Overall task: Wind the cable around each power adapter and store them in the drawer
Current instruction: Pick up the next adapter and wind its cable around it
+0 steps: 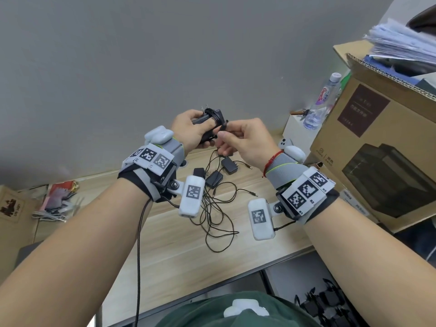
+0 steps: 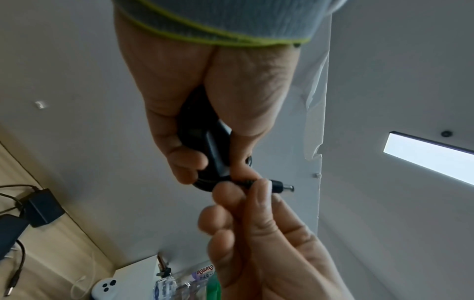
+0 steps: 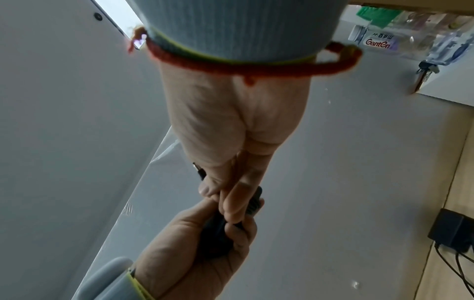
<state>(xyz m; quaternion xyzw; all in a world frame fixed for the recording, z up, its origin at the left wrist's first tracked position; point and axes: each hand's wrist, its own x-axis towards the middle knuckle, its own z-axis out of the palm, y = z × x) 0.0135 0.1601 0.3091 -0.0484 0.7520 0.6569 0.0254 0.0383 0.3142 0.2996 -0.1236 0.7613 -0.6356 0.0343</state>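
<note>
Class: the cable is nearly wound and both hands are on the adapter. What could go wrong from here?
1. The right hand pinches only the plug end; if it slips, the coil on the held adapter in the left hand may spring loose.
2. The loose cables on the desk lie tangled, so lifting one adapter may drag others.

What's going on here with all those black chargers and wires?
A person is tidying power adapters. The left hand grips one adapter held up above the desk, its cable already coiled around it. The right hand pinches the cable's plug end, apparently finishing the wrap. Three more adapters lie on the desk with their cables loose and tangled. An open drawer below already holds some black adapters.
</note>
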